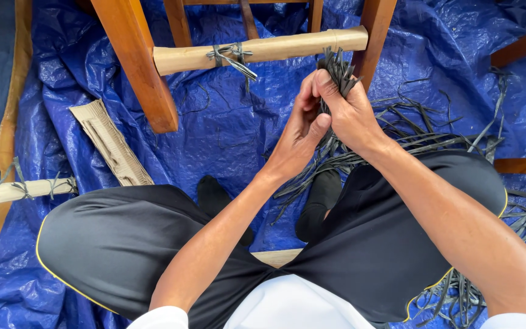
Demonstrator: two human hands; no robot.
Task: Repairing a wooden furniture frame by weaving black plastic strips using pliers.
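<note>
The fingers (322, 82) of the right hand (351, 113) are shut tight around a bunch of dark strips (338, 68). The short ends of the strips stick up out of the fist. The left hand (299, 131) is pressed against the right one, and its fingers are bent around the same bunch lower down. Both hands hold it, with the right hand on top.

The bunch runs up and down, from the fists up to the cardboard-wrapped rung (263, 49) of the wooden chair (135, 61). The top ends sit just under the right end of that rung. The long ends hang down below the hands, toward the feet in black socks (318, 207).

Left along the rung, a small knot of strip (232, 56) is tied around it. A piece of cardboard (111, 146) lies lower left of the rung on the blue tarp (226, 128). More loose strips (433, 131) lie right of the hands.
</note>
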